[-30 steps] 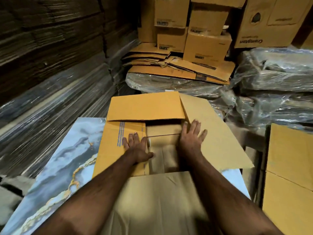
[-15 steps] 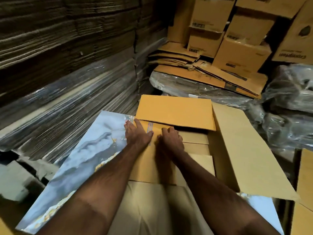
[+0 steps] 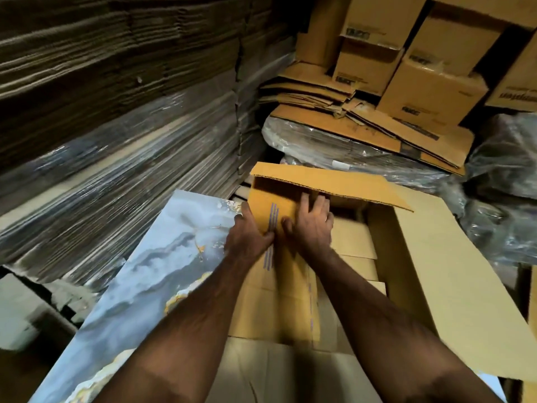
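Presently the cardboard box (image 3: 436, 286) sits open on the marbled worktop (image 3: 151, 271). Left hand (image 3: 250, 238) pinches the side flap (image 3: 271, 203) at its outer edge, thumb on top; right hand (image 3: 312, 225) presses it, fingers (image 3: 318, 206) spread. Judged light, stiff, crease-prone; hold near the fold.

The cardboard box (image 3: 343, 257) is yellow-brown, its left flap (image 3: 271, 228) bearing violet stripes. The table (image 3: 151, 271) shows grey-blue marble pattern (with golden veins).

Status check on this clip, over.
Left hand grips striped flap. Right hand flat on it, open. Far flap raised over right fingertips.
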`<state>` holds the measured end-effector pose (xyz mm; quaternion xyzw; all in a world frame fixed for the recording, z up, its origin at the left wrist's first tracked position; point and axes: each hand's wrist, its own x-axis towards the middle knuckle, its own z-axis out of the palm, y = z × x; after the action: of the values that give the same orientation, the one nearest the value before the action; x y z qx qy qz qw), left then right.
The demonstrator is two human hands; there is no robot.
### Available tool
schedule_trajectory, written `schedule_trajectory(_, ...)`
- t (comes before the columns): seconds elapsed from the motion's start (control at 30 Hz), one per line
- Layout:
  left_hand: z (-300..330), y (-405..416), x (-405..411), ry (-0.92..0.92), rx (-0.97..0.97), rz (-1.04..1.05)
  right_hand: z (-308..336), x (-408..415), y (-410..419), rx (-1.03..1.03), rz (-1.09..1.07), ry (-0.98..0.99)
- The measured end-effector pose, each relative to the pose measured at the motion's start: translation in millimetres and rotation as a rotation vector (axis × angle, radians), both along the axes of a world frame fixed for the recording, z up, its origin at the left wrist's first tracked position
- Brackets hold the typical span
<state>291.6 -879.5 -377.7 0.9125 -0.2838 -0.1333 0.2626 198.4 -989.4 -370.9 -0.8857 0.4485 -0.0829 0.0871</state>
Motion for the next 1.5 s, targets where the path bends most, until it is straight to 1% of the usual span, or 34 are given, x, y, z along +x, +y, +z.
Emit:
schedule_trajectory(0.2,-6,4,3,-0.038,0.032,-0.076,27,39,-61,-0.028,0.049,0.034)
schedule_trajectory(0.3,-10,4,3,-0.101,0.054,-0.096,41,64,-111,-0.036,0.087,0.159)
schedule_trajectory(0.4,-12,1,4,-0.104,0.052,-0.094,40,80,-143,0.059,0.079,0.253)
schedule_trajectory(0.5,-15,2,5,-0.113,0.046,-0.101,23,89,-157,0.225,0.016,0.349)
schedule_trajectory(0.6,-18,2,7,-0.099,0.004,-0.103,7,91,-158,0.195,-0.013,0.401)
schedule_trajectory(0.67,-17,0,9,-0.085,-0.007,-0.088,8,92,-159,0.174,-0.002,0.425)
schedule_trajectory(0.73,-15,0,10,-0.069,0.011,-0.083,12,87,-157,0.223,0.007,0.422)
schedule_trajectory(0.77,-14,-1,10,-0.059,0.016,-0.090,12,81,-156,0.245,0.001,0.367)
schedule_trajectory(0.8,-12,-1,9,-0.045,0.014,-0.098,11,73,-150,0.250,-0.004,0.270)
schedule_trajectory(0.9,-7,-4,10,-0.001,-0.001,-0.102,-8,39,-107,0.232,-0.053,-0.109)
schedule_trajectory(0.97,-4,-4,11,0.044,-0.020,-0.105,-24,13,-67,0.337,-0.109,-0.284)
schedule_trajectory(1.07,-2,3,10,0.106,-0.106,-0.091,-35,-26,-17,0.537,-0.190,-0.440)
schedule_trajectory(1.17,-1,8,12,0.254,-0.203,-0.090,-44,-58,14,0.704,-0.275,-0.555)
schedule_trajectory(1.2,0,9,12,0.277,-0.231,-0.089,-46,-65,21,0.737,-0.291,-0.615)
schedule_trajectory(1.27,2,15,11,0.291,-0.249,-0.091,-45,-72,31,0.788,-0.313,-0.713)
schedule_trajectory(1.33,4,22,8,0.296,-0.214,-0.109,-35,-77,38,0.825,-0.317,-0.761)
schedule_trajectory(1.4,8,28,13,0.311,-0.173,-0.117,-18,-79,40,0.944,-0.270,-0.821)
schedule_trajectory(1.43,11,30,17,0.319,-0.169,-0.124,-10,-82,38,1.049,-0.272,-0.904)
schedule_trajectory(1.5,27,37,20,0.324,-0.156,-0.158,2,-85,35,1.238,-0.302,-1.168)
